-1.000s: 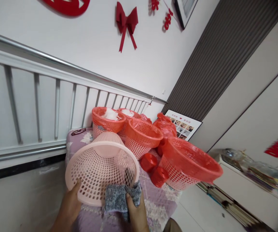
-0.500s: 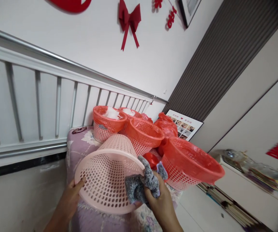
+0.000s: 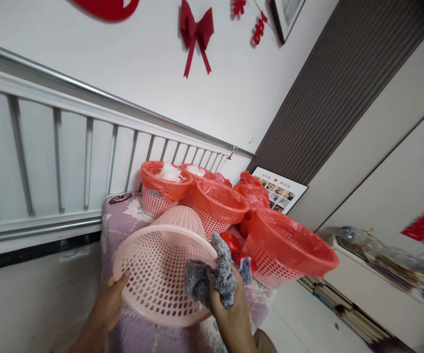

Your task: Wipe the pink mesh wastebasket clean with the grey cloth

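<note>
Left hand (image 3: 111, 303) grips pink basket (image 3: 160, 268), right hand (image 3: 233, 314) cloth (image 3: 200, 283) (two lined baskets (image 3: 165, 190) hold something white (image 3: 170, 172), unclear).

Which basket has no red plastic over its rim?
The pale pink basket gripped by the left hand, its mouth facing the camera. The other baskets all have red plastic over their rims.

the left hand (image 3: 111, 301) was at the lower left of the head view, its bare forearm slanting up toward the right, the thumb extended and most fingers hidden. the right hand (image 3: 232, 311) was clenched, thumb and fingers bent inward, its forearm leaning up toward the left.
</note>
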Available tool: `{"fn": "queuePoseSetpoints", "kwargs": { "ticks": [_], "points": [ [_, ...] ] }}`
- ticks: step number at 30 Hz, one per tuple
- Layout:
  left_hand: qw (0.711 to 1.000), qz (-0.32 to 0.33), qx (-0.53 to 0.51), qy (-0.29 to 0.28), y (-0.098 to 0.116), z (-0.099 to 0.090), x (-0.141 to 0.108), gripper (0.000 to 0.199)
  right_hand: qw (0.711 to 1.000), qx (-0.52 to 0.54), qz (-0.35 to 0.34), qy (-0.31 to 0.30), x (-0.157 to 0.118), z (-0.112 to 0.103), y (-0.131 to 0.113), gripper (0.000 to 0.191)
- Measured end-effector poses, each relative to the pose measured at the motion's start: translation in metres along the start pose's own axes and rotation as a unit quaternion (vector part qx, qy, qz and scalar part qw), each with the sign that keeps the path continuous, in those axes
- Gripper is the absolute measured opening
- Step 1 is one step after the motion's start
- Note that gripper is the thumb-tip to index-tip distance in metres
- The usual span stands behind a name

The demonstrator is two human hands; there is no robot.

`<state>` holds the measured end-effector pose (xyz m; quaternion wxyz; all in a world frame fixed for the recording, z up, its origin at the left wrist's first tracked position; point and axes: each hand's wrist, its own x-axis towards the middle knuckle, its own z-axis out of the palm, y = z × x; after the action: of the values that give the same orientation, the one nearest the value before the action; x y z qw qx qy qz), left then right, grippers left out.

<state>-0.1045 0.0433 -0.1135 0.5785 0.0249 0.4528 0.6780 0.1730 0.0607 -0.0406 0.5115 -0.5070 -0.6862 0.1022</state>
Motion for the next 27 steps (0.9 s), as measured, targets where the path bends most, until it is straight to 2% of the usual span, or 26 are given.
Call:
{"fn": "queuePoseSetpoints", "kwargs": {
  "ticks": [5,10,15,17,20,24,27],
  "points": [
    [1.000,0.005,-0.008,0.017,-0.004,-0.004,0.006,0.039,0.996,0.070,0.056,0.013,-0.026,0.018,0.012,0.054],
    [1.000,0.004,-0.022,0.011,-0.008,-0.006,0.008,0.036,0.981,0.108,0.161,0.032,-0.046,0.040,0.031,0.060],
    [0.999,0.000,-0.042,0.007,-0.015,-0.005,0.009,0.039,0.968,0.132,0.211,-0.032,-0.058,0.048,0.046,0.052],
    [0.999,-0.002,-0.041,0.001,-0.017,-0.005,0.010,0.040,0.967,0.137,0.210,-0.038,-0.057,0.050,0.047,0.051],
    [0.999,-0.007,-0.032,-0.023,-0.022,-0.003,0.008,0.045,0.969,0.138,0.205,0.004,-0.044,0.047,0.041,0.050],
    [0.997,-0.026,-0.007,-0.073,-0.033,0.001,0.002,0.055,0.971,0.133,0.197,0.023,-0.020,0.031,0.024,0.049],
    [0.994,-0.033,0.013,-0.104,-0.041,0.003,-0.003,0.061,0.968,0.126,0.216,0.026,-0.007,0.017,0.012,0.051]
  ]
}}
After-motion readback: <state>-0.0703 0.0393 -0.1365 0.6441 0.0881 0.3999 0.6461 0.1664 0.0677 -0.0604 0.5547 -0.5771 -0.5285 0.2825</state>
